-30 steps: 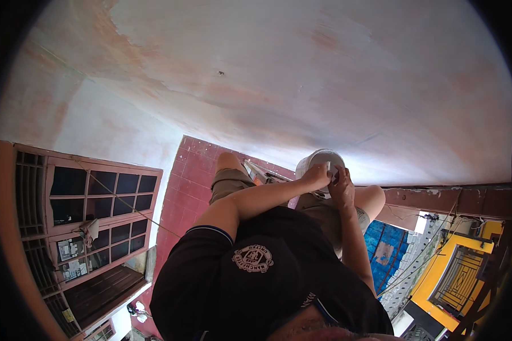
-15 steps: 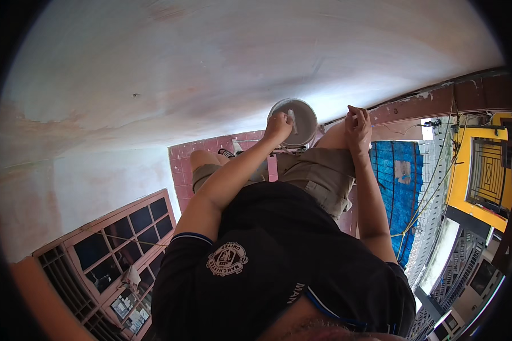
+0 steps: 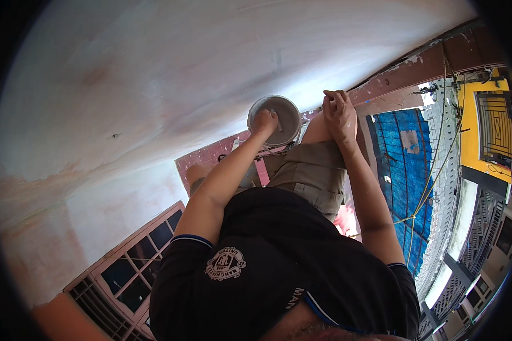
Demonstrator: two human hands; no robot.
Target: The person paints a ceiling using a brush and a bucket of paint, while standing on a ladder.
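Note:
My left hand (image 3: 264,121) is closed and reaches into the grey bucket (image 3: 294,131) in front of my lap. Out of its fingers sticks a short pale stick (image 3: 279,123), whose far end I cannot make out. The bucket stands close to the pale wall (image 3: 199,74), its mouth facing up toward me. My right hand (image 3: 340,116) hangs over my right knee, fingers loosely bent and apart, with nothing visible in it.
A pink-framed window (image 3: 132,258) is at the lower left, above red floor tiles (image 3: 202,153). On the right are a dark red beam (image 3: 404,74), a blue tarp (image 3: 404,176), taut yellow ropes (image 3: 424,196) and a yellow building (image 3: 469,133).
My left hand has gone deeper into the bucket, and less of the pale stick shows. The whole view has tilted, with bucket and both hands shifted left. My right hand stays near the knee.

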